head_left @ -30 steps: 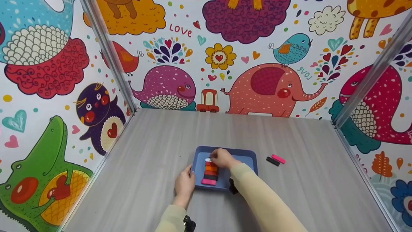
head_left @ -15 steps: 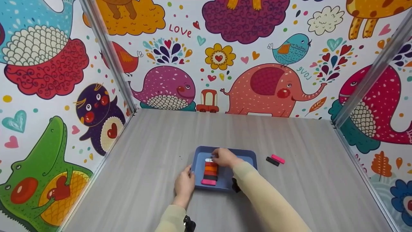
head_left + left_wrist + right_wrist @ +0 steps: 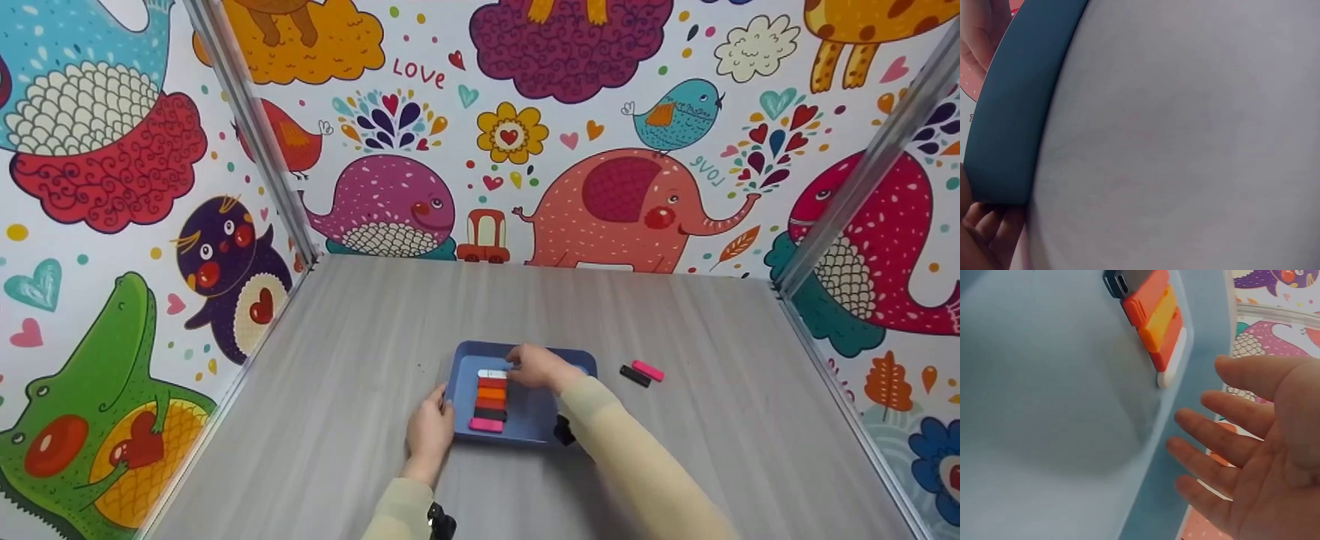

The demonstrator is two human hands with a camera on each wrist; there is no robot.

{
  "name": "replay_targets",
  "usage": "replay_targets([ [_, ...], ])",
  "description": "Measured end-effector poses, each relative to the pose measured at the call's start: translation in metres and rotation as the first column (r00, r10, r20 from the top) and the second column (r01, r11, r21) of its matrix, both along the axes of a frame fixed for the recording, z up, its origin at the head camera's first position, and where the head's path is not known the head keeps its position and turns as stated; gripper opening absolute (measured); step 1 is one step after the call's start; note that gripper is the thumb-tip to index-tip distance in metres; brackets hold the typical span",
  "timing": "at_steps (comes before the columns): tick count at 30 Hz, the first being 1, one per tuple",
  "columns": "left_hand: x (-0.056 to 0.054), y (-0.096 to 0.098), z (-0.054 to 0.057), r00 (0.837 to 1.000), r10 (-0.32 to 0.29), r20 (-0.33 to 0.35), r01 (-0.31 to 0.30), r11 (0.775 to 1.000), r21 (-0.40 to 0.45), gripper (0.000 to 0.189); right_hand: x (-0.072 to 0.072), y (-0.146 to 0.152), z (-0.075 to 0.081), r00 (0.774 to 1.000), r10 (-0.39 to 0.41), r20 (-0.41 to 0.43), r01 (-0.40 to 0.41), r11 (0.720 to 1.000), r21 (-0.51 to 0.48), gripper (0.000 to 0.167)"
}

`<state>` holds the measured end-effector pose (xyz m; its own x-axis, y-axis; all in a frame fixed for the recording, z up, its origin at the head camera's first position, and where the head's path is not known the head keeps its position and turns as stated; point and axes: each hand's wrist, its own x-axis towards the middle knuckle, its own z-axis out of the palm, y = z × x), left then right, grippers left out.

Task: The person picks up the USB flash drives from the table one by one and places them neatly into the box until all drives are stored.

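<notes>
A blue tray (image 3: 525, 435) lies on the table, with a row of small flat coloured bars inside near its left wall. From the far end the row runs through a white bar (image 3: 492, 374), red and orange bars (image 3: 491, 393), a dark bar (image 3: 490, 413) and a pink bar (image 3: 486, 425). My left hand (image 3: 430, 431) grips the tray's left side; the left wrist view shows its fingers (image 3: 1002, 230) curled at the tray's lower edge. Just right of the white bar is my right hand (image 3: 541, 367). Its fingers (image 3: 1219, 439) are spread and hold nothing in the right wrist view.
On the table to the right of the tray lie a loose black bar (image 3: 635, 376) and a loose pink bar (image 3: 648, 370), side by side. Walls printed with cartoon animals stand at the back and sides, joined by metal corner posts (image 3: 259, 135).
My right hand has drawn off the white bar to the right, and its fingers have loosened. The whole white bar now shows. My left hand and the tray stay in place.
</notes>
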<state>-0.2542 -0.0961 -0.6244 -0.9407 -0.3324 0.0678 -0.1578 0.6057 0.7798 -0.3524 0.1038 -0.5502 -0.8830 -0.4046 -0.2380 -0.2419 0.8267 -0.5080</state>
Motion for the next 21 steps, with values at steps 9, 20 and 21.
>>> replay_targets([
  [9, -0.001, 0.0, -0.001, 1.0, -0.003, -0.018, 0.003, 1.0, -0.005, 0.037, 0.008, 0.021, 0.015, 1.0, 0.003, -0.025, -0.004, 0.999, -0.032, 0.038],
  [20, -0.001, 0.0, -0.003, 0.999, 0.01, -0.03, -0.01, 1.0, -0.009, 0.036, 0.01, 0.053, 0.022, 0.995, 0.015, -0.099, -0.024, 0.996, -0.085, 0.036],
  [21, -0.001, 0.001, -0.003, 0.999, 0.012, -0.031, -0.012, 1.0, -0.013, 0.036, 0.01, 0.055, 0.022, 0.995, 0.01, -0.095, -0.018, 0.996, -0.09, 0.037],
])
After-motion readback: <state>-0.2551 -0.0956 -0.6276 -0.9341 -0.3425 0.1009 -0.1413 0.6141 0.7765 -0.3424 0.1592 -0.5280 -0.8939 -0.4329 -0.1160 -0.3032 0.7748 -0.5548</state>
